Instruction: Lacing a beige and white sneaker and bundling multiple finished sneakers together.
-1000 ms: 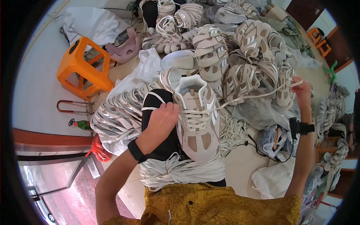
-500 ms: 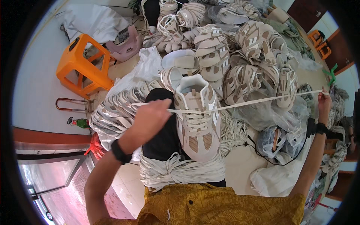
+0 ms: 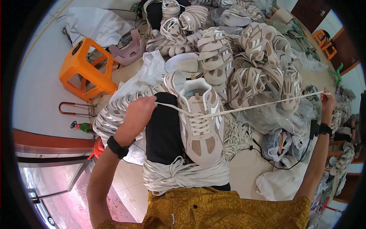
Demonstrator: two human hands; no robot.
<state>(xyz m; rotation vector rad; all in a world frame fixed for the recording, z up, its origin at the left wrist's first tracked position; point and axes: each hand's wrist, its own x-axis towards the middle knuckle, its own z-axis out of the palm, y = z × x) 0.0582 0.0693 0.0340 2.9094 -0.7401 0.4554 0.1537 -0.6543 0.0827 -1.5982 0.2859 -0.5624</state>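
A beige and white sneaker upper lies on my lap, toe toward me, partly laced. A long off-white shoelace runs out of its upper eyelets to both sides. My left hand is closed on one lace end, above my black trouser leg. Far out to the right, my right hand pinches the other end, and that stretch of lace looks taut. Across my lap rests a thick tied bundle of white laces, just below the toe.
Stacked sneaker uppers lie left of my leg, and more uppers are heaped ahead. An orange plastic stool stands at the left. Loose laces and clear plastic bags with a black cord are on the right.
My left hand has moved left, away from the shoe, drawing its lace end out over the black trouser leg. The right hand stays nearly where it was.
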